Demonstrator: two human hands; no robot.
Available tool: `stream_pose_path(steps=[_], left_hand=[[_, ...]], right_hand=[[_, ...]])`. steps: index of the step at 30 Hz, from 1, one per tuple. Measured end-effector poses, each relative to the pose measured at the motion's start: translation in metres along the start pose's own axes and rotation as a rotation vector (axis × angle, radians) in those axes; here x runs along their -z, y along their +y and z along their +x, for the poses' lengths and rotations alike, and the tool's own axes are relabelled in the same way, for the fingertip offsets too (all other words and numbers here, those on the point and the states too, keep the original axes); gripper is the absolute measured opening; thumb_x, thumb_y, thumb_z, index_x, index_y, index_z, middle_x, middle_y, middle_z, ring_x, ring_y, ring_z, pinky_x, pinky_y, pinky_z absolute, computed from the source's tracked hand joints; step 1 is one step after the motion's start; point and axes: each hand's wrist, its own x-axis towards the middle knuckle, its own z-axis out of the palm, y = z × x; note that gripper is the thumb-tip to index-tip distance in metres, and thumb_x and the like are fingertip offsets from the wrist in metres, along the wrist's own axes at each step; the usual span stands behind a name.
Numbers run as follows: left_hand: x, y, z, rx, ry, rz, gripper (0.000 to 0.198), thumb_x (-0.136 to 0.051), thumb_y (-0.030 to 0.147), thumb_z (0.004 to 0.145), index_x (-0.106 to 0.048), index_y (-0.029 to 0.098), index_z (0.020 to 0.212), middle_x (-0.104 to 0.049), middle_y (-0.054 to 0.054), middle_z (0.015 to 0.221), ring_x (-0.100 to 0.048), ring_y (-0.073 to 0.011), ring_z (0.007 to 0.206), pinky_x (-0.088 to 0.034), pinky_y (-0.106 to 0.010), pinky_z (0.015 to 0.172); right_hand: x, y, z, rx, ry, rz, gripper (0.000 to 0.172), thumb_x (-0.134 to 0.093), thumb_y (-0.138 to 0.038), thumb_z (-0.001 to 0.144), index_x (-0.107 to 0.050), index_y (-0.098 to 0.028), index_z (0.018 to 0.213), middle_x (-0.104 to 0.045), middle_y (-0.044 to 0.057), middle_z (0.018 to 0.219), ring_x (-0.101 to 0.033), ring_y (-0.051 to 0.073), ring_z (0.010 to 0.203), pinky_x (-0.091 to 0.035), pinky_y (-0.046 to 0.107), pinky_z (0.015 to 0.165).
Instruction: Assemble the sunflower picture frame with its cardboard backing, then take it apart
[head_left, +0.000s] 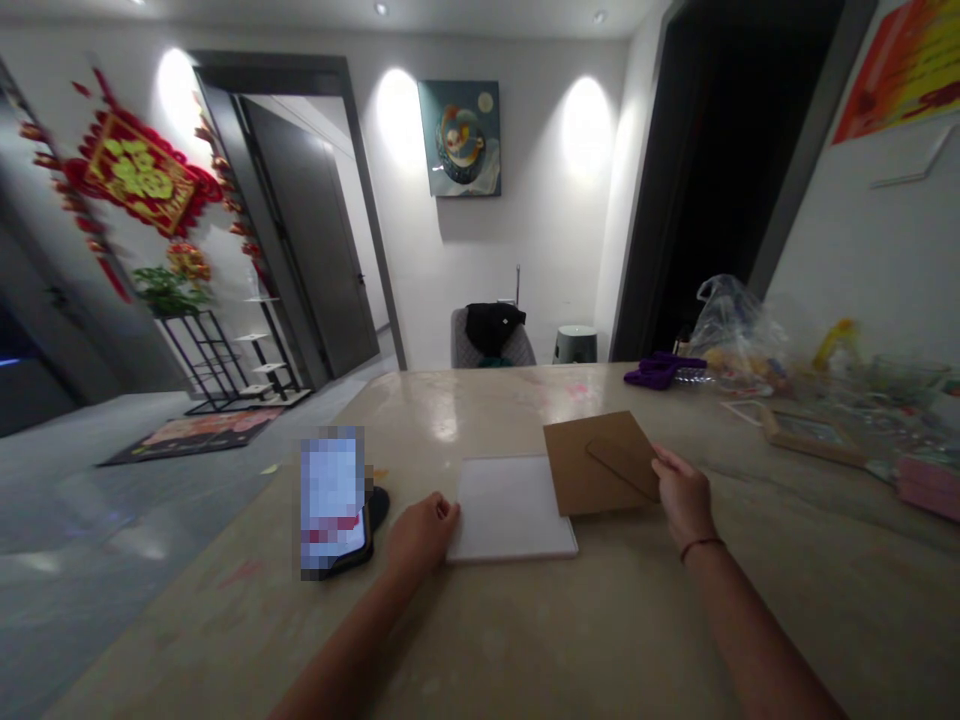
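Note:
A white sheet or card [510, 508] lies flat on the beige table [525, 640] in front of me. My left hand [421, 532] rests at its left edge, fingers curled against it. A brown envelope [600, 460] lies partly over the white sheet's right side. My right hand [681, 495] touches the envelope's right edge near its flap; whether it grips it I cannot tell. A dark band circles my right wrist.
A phone [334, 505] stands propped on a dark holder left of my left hand. At the table's far right lie a purple cloth [660, 370], a clear plastic bag [739, 335], a wooden frame [814, 438] and assorted clutter. A chair [491, 335] stands beyond the far edge.

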Motion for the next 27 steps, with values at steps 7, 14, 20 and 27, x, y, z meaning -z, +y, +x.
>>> stream_pose_path(steps=[7, 14, 20, 27], left_hand=[[0.009, -0.006, 0.001, 0.003, -0.008, 0.169, 0.033, -0.032, 0.038, 0.080, -0.058, 0.019, 0.075, -0.066, -0.009, 0.079, -0.060, -0.0213, 0.076, -0.037, -0.027, 0.059], [0.011, -0.005, 0.001, 0.006, 0.019, 0.189, 0.031, -0.031, 0.034, 0.081, -0.056, 0.018, 0.086, -0.066, -0.010, 0.083, -0.062, -0.0226, 0.078, -0.040, -0.029, 0.061], [0.013, 0.000, -0.002, -0.002, 0.018, 0.242, 0.028, -0.031, 0.031, 0.082, -0.055, 0.017, 0.088, -0.066, -0.011, 0.085, -0.062, -0.0232, 0.079, -0.040, -0.029, 0.062], [0.015, 0.010, -0.009, -0.051, 0.016, 0.213, 0.027, -0.030, 0.030, 0.083, -0.052, 0.016, 0.088, -0.065, -0.011, 0.080, -0.061, -0.0210, 0.074, -0.038, -0.027, 0.060]], right_hand=[[0.013, 0.021, 0.016, -0.035, -0.066, -0.380, 0.047, -0.044, -0.022, 0.064, -0.060, -0.007, 0.105, -0.062, 0.014, 0.106, -0.057, 0.021, 0.098, -0.044, 0.027, 0.081], [0.007, 0.008, -0.003, -0.028, -0.119, -0.665, 0.037, -0.044, -0.014, 0.062, -0.066, -0.014, 0.092, -0.063, 0.017, 0.096, -0.055, 0.029, 0.097, -0.040, 0.039, 0.080], [-0.015, -0.029, -0.040, 0.294, -0.037, -1.034, 0.033, -0.040, -0.024, 0.077, -0.060, -0.012, 0.101, -0.059, 0.017, 0.100, -0.050, 0.028, 0.095, -0.037, 0.039, 0.075], [-0.052, -0.033, -0.085, 0.498, -0.477, -0.726, 0.029, -0.039, -0.034, 0.080, -0.065, -0.020, 0.079, -0.066, 0.008, 0.078, -0.055, 0.021, 0.079, -0.039, 0.032, 0.073]])
